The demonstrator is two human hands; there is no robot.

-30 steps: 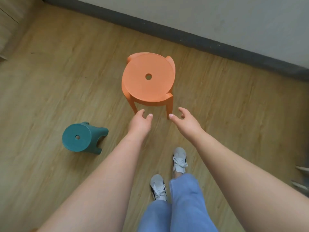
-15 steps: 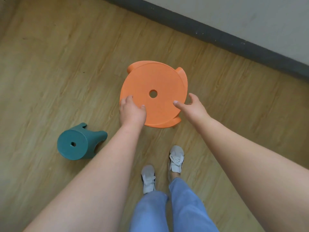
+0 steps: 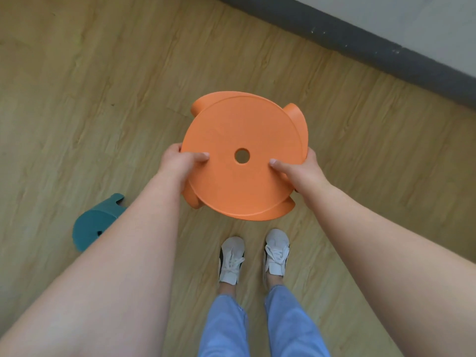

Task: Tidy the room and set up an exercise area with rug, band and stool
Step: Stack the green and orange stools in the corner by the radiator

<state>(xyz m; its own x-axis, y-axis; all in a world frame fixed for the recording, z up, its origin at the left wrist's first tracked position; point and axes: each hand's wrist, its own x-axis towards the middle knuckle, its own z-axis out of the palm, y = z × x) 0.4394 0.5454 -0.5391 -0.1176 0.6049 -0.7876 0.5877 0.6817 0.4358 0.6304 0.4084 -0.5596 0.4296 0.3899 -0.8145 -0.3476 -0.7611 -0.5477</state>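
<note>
Left hand (image 3: 180, 163) pinches the left rim of the round orange plastic stool (image 3: 239, 191): thumb flat on top of the seat, fingers curled under the edge & mostly hidden. Right hand (image 3: 300, 168) mirrors it on the right rim, thumb on top pointing in twd the centre hole, fingers wrapped below. So the stool sits dead btwn the two hands. The grip line runs left-right across the seat & both hands are equally near, neither leads. Seat faces up at the camera, a touch tilted. The stool's long axis (seat to legs) runs down away from the hands, w/ only stubs of legs peeking out round the rim. Can't tell if the legs are on the pale wood-plank floor (image 3: 77, 99) or off it; prob carried. It sits in front of the white lace-up shoes (image 3: 230, 258), w/ blue jeans (image 3: 224, 325) nearer the camera. Out to the person's left, well apart from the orange one, a smaller teal plastic stool (image 3: 87, 222) lies tipped on its side, half hidden behind the left forearm. Far side: dark grey skirting board (image 3: 360, 42) under a pale wall (image 3: 438, 16). No rug or band in view, so where the stool goes can't be read here. My guess: next move = carry it level, two-handed, legs down, & mind the teal one if turning left.
</note>
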